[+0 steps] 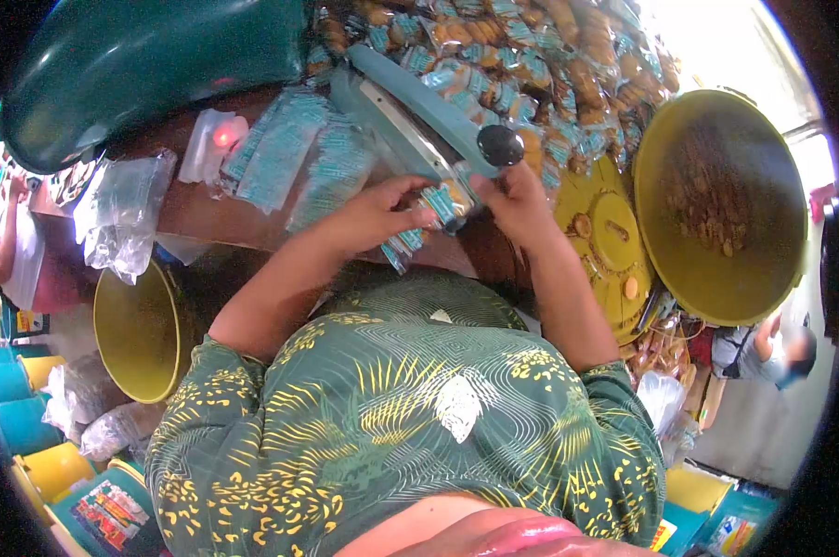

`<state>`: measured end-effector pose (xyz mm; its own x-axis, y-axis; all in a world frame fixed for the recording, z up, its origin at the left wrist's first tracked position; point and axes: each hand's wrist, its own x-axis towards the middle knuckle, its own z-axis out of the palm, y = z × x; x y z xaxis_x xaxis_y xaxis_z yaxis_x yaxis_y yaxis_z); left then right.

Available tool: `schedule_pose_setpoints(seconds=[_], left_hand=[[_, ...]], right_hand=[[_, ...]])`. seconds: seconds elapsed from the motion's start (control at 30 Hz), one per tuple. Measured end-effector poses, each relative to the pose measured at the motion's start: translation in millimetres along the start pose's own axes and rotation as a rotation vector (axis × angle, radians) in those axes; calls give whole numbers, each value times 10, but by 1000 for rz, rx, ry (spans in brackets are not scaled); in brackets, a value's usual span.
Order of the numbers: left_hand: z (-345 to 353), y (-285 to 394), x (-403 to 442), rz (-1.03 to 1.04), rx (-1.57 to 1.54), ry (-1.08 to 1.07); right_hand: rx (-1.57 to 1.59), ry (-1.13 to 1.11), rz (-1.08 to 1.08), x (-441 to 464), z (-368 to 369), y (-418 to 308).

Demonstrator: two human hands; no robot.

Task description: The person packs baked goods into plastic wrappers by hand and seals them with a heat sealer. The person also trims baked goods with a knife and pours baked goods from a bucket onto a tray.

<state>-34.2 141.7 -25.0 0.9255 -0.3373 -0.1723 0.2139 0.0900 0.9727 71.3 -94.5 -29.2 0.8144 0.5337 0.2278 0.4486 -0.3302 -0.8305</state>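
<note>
My left hand is closed, pinching a small clear packet with turquoise print and something brown inside. On the packet's other side, my right hand has its thumb and fingers closed at the edge, just below a black knob. That knob belongs to a light-blue bag sealer, whose long arm is raised off its base beside both hands. Flat printed bags lie in stacks left of the sealer. More turquoise-printed plastic shows under my left hand.
Filled packets are heaped behind the sealer. A large yellow tub with brown pieces stands at right, by a yellow lid. A dark green tub is at upper left, a yellow bucket lower left. Other people are at both edges.
</note>
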Motion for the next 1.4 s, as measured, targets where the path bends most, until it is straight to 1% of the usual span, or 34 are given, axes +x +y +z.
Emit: schedule_pose_setpoints(seconds=[0.03, 0.07, 0.13, 0.17, 0.27, 0.3, 0.37, 0.4, 0.43, 0.47, 0.53, 0.57, 0.67, 0.7, 0.8, 0.83, 0.93, 0.97, 1.07, 1.27, 1.4], left_hand=[[-100, -40, 13, 26, 0, 33], [-208, -57, 25, 22, 14, 50], [-374, -48, 50, 11, 36, 82], [-436, 9, 29, 22, -37, 27], [-564, 11, 41, 15, -105, 54], [-589, 12, 38, 28, -113, 66], [-623, -15, 61, 52, -131, 87], [-664, -54, 92, 67, -105, 79], [-711, -112, 128, 81, -79, 71], [-734, -156, 144, 91, -55, 62], [-699, 46, 53, 86, 66, 71], [-683, 98, 23, 80, 125, 73], [-695, 30, 73, 47, 31, 25], [-688, 42, 70, 40, 69, 37], [-664, 118, 31, 22, 145, 71], [-664, 109, 25, 15, 144, 77], [-740, -17, 52, 11, 72, 67], [-766, -49, 69, 14, 39, 58], [-711, 98, 36, 13, 144, 86], [-682, 111, 19, 10, 33, 49], [-634, 191, -8, 14, 46, 64]], right_hand=[[-23, -15, -49, 126, -12, 47], [32, -57, -16, 243, -85, 49], [138, -144, 58, 444, -240, -167], [112, -102, -75, 499, -215, -247], [455, -66, 182, 727, -268, -450], [241, -58, 64, 832, -266, -387], [281, -110, 130, 843, -389, -309], [301, -137, 164, 807, -441, -508], [371, -48, 206, 707, -391, -831], [417, -51, 167, 672, -398, -946], [509, -50, 90, 609, -406, -1105], [426, -57, 64, 558, -374, -1245], [-88, -61, -82, 439, -217, -1282], [-87, -48, -53, 410, -139, -1302], [-399, -37, -137, 342, 43, -974], [-187, -14, 3, 299, 77, -968], [-146, -14, 42, 301, 93, -998], [-132, -15, 34, 297, 101, -988], [-105, -11, 2, 293, 89, -958], [-116, 9, -1, 264, 91, -940], [-131, 16, 3, 245, 84, -951]])
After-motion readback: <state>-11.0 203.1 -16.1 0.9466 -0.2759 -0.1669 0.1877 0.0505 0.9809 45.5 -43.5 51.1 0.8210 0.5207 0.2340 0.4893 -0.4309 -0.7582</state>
